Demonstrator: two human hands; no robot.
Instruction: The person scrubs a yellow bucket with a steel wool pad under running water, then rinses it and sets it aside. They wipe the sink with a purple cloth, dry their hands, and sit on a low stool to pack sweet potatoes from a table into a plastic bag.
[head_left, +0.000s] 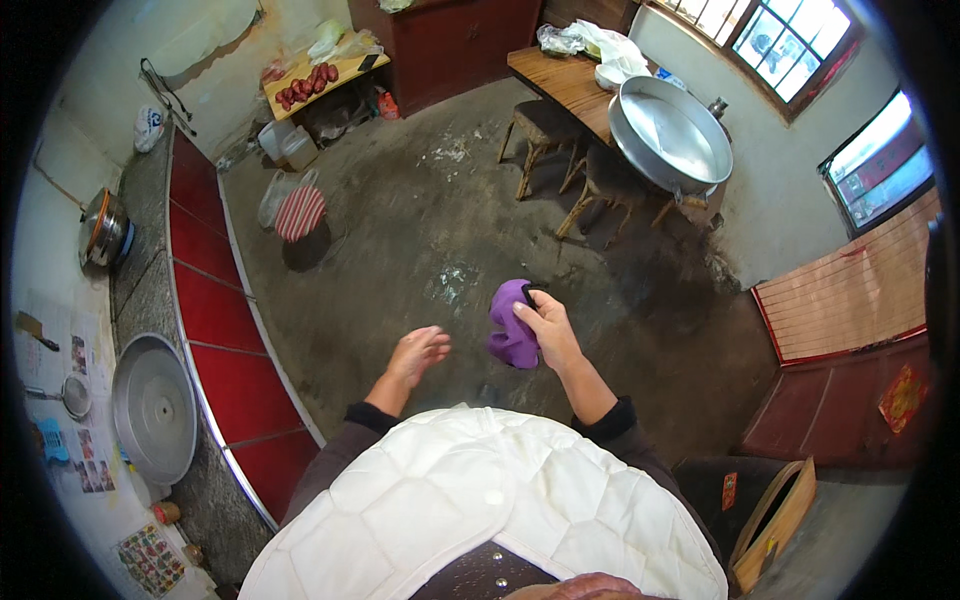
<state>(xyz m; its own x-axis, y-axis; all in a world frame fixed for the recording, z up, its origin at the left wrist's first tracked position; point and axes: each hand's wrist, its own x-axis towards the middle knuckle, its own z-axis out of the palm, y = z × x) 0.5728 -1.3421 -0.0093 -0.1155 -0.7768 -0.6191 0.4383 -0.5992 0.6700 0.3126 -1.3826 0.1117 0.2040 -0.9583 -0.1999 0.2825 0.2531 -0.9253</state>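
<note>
My right hand (551, 326) grips a purple cloth item (514, 330) by its black-edged upper part, thumb on the near side. The cloth hangs in soft folds over the concrete floor; its exact kind is unclear. To its left, my left hand (420, 354) is raised with nothing in it, fingers slightly bent and loosely together. Both hands are in front of a white quilted garment (420, 480) on my body, and do not touch each other.
A counter with red tiled doors (225, 322) runs along the left, bearing a large metal lid (155, 409). A striped stool (301, 214) stands ahead left. At the upper right, a wooden table (574, 90) carries a large metal pan (671, 135), with wooden stools (541, 124) beside it.
</note>
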